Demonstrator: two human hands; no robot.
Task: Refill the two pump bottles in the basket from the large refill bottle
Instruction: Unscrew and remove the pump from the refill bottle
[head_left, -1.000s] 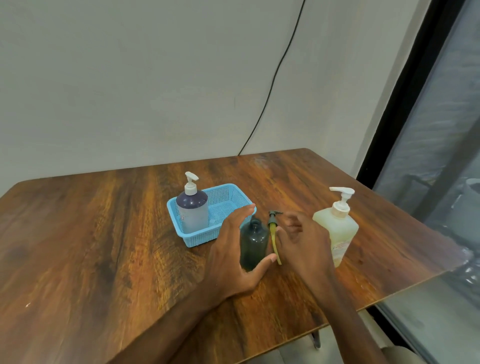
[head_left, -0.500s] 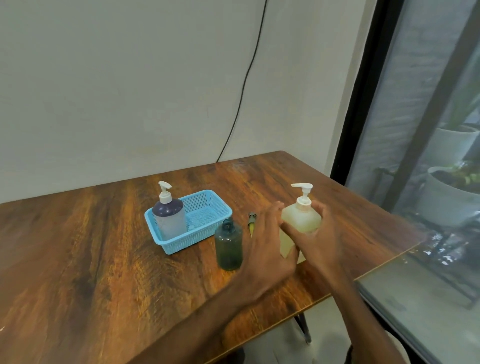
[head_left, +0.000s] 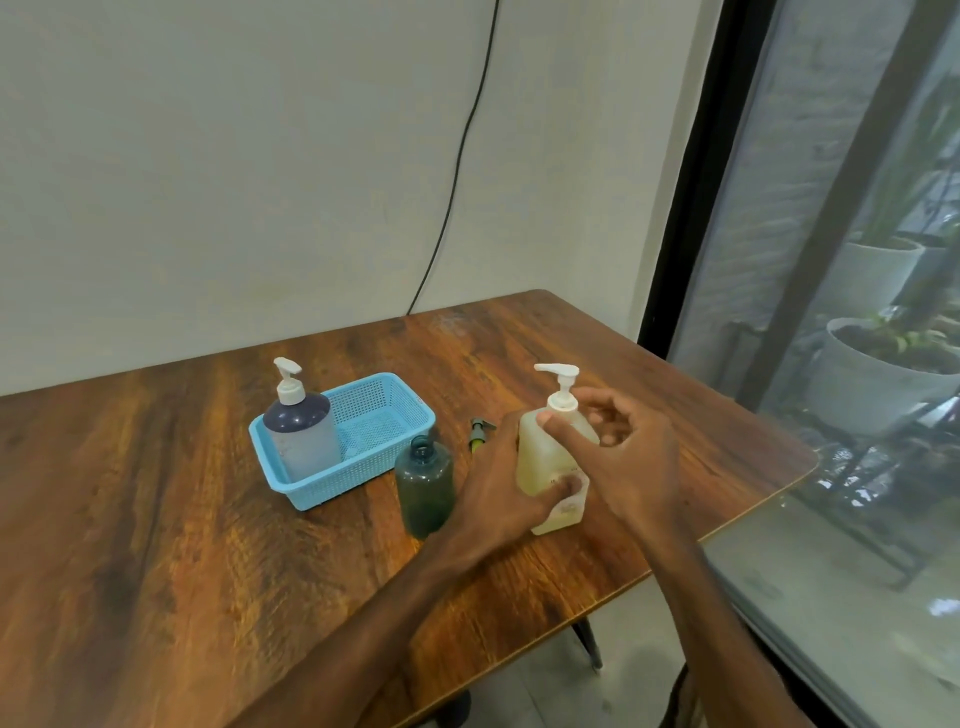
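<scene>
On the near right of a wooden table (head_left: 156, 519), the large refill bottle (head_left: 550, 457) stood upright, a person's left hand (head_left: 498, 488) wrapped round its lower body with the thumb pressed to the label. The right hand (head_left: 628, 457) laid its thumb by the pump collar, fingers curled behind; whether they gripped could not be told. Just left stood an uncapped green bottle (head_left: 425, 488), a loose pump (head_left: 478, 434) lying beyond it. Farther left, a blue basket (head_left: 374, 415) held a white-pump bottle (head_left: 304, 431) at its left end.
</scene>
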